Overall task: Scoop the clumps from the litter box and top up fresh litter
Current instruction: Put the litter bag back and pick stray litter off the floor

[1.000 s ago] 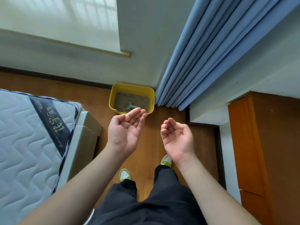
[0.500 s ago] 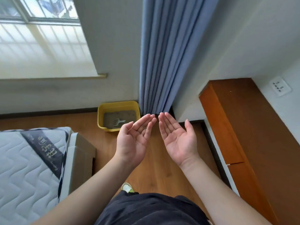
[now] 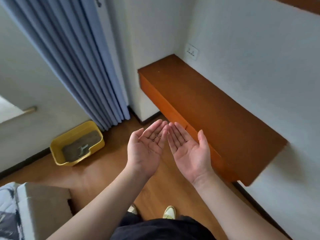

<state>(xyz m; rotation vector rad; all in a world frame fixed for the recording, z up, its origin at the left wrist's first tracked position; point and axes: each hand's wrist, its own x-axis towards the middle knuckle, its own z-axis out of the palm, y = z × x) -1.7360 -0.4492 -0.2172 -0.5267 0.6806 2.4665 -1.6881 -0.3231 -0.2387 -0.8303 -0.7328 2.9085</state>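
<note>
A yellow litter box (image 3: 97, 142) sits on the wood floor at the left, against the wall below the curtain. Grey litter fills it, and a pale scoop (image 3: 82, 149) lies on the litter. My left hand (image 3: 147, 148) and my right hand (image 3: 187, 149) are held palm up side by side in the middle of the view, fingers straight and fingertips nearly touching. A few small brown litter grains lie on both palms. Both hands are to the right of the box and well apart from it.
A blue curtain (image 3: 78, 63) hangs behind the box. An orange-brown wooden cabinet (image 3: 213, 108) runs along the right wall under a socket (image 3: 191, 52). A mattress and bed corner (image 3: 34, 212) fill the lower left. My shoes (image 3: 169, 212) stand on the floor below.
The view has swung to the right, so the litter box has shifted to the left and the cabinet has come into the centre. My hands have flattened out, palms up, side by side.
</note>
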